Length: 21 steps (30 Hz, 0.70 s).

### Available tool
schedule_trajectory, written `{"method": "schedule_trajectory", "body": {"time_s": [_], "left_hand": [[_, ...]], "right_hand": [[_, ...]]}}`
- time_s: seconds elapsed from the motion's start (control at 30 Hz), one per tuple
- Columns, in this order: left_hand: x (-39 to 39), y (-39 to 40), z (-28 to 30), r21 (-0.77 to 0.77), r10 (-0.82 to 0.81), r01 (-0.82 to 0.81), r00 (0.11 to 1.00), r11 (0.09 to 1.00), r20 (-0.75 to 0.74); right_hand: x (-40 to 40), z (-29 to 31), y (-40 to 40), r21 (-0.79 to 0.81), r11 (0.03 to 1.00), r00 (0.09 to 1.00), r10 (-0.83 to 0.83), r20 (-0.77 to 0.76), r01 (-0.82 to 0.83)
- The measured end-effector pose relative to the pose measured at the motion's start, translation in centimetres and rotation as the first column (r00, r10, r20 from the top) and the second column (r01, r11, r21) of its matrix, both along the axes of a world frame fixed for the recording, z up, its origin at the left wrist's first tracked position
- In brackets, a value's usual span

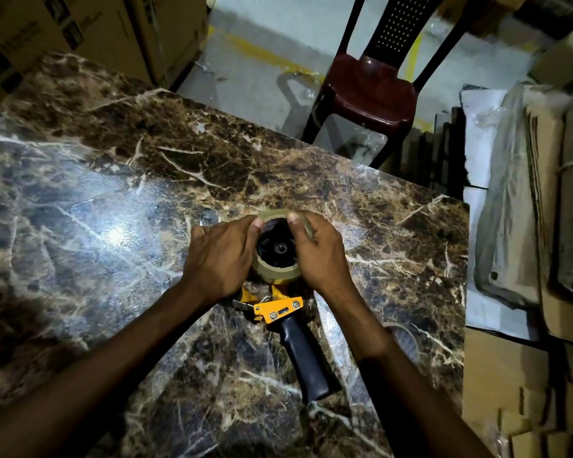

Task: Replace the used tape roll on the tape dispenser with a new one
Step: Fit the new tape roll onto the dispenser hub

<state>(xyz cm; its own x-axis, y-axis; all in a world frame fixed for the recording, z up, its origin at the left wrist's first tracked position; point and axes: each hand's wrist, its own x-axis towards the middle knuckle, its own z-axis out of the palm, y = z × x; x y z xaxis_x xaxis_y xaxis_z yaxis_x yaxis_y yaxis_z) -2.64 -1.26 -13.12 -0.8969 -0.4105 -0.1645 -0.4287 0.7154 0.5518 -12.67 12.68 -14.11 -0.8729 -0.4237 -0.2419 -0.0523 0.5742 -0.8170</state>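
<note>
Cardboard boxes [90, 31] stand stacked in the upper left of the frame, behind the dark marbled bench [113, 180] that fills most of the view. Just right of centre, your left hand [220, 256] curls around the left side of the tape roll [280, 269], its thumb tip on the roll's top rim. The brownish roll sits over the black hub of the tape dispenser [283, 309], which lies flat on the bench with its yellow frame just below the roll and its black handle pointing toward the lower right. Your right hand [318, 256] grips the roll's right side, thumb pressed on the upper rim opposite the other thumb. Beyond the bench's far edge, a dark red plastic chair [368, 90] stands on the grey floor. More cartons and wrapped bundles [526, 226] pile along the right edge of the frame.
</note>
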Motion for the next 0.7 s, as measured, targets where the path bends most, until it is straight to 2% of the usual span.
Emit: {"method": "schedule_trajectory", "body": {"time_s": [0.2, 0.4, 0.53, 0.63, 0.7], "left_hand": [[0.3, 0.7, -0.3, -0.080, -0.076, 0.079, 0.996, 0.994, 0.041], [0.8, 0.2, -1.0, 0.011, -0.030, 0.031, 0.998, 0.999, -0.055], [0.7, -0.1, -1.2, 0.113, 0.033, -0.019, 0.992, 0.993, -0.120], [0.9, -0.1, -1.3, 0.109, 0.031, -0.017, 0.991, 0.994, -0.127], [0.8, 0.1, -1.4, 0.051, 0.030, -0.025, 0.994, 0.998, -0.109]], "right_hand": [[2.4, -1.8, 1.2, -0.096, 0.991, 0.993, -0.101, -0.062, 0.095], [1.9, -3.0, 1.3, -0.163, 0.980, 0.993, -0.113, 0.018, 0.114], [1.9, -3.2, 1.5, -0.308, 0.945, 0.988, -0.073, 0.136, 0.112], [1.8, -3.1, 1.8, -0.363, 0.928, 0.989, -0.036, 0.144, 0.087], [1.8, -3.2, 1.7, -0.356, 0.931, 0.991, -0.041, 0.129, 0.085]]}}
